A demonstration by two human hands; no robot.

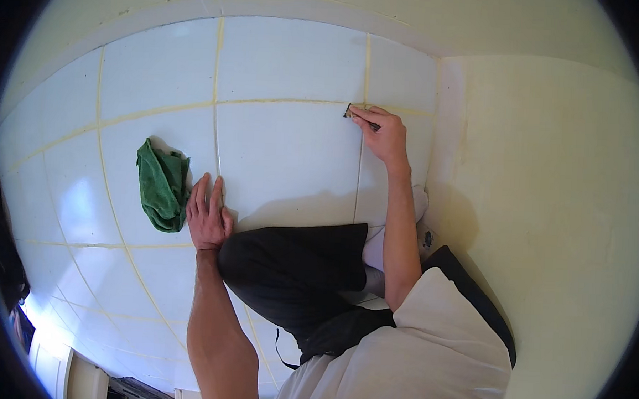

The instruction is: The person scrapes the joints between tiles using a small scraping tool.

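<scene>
My right hand (385, 135) grips a small dark-handled hand tool (348, 112), largely covered by my fingers, so its exact kind is unclear. Its tip rests at a yellowish grout line (297, 101) between white floor tiles (287, 150), close to where two lines cross. Palm down on the tiles, my left hand (209, 216) has its fingers apart and holds nothing. Just left of it lies a crumpled green cloth (162, 190). The grout line (218, 141) ahead of my left hand looks paler than the yellow ones around it.
A pale yellow wall (534, 171) rises at the right, and another wall (328, 4) bounds the floor ahead. My bent knee in black shorts (290, 257) is between my arms. Dark items (4, 244) stand at the far left; white furniture or a door frame (50, 356) shows lower left.
</scene>
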